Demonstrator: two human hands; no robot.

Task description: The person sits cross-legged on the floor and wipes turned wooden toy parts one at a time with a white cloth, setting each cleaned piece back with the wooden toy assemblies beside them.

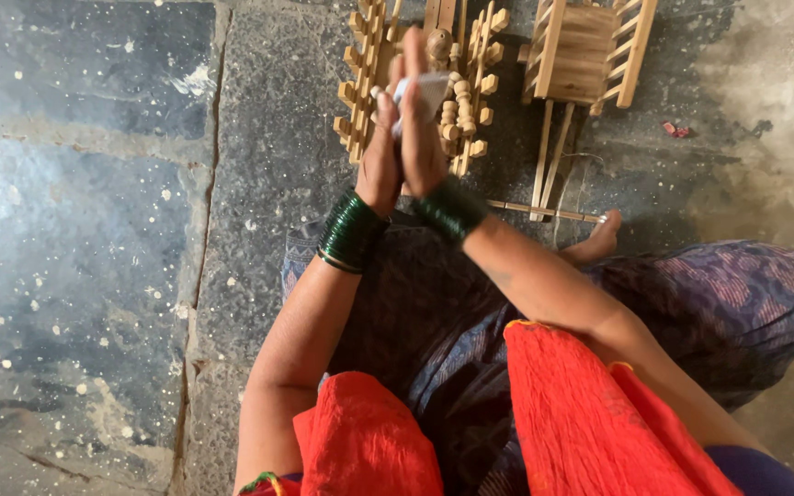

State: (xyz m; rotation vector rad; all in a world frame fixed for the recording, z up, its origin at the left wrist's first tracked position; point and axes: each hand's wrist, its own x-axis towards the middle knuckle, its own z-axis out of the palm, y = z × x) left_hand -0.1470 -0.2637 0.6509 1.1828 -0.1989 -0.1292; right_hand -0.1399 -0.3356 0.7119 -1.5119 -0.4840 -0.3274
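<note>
Cloth scrap (425,89), white, sits pressed between left hand (381,161) and right hand (422,138), palms closed flat together, above wooden toy cart (457,87) near stone floor's (94,230) top edge; rubbing step, steady pressure needed

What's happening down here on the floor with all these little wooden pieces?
A person sits on a stone floor with both hands raised, palms pressed close together. The left hand and right hand hold a small white cloth or paper between them, right above a small wooden toy frame with rows of pegs and turned beads. A second wooden frame lies just beyond it, untouched, with thin sticks beside a bare foot. Whether the hands also hold a wooden piece is hidden.
</note>
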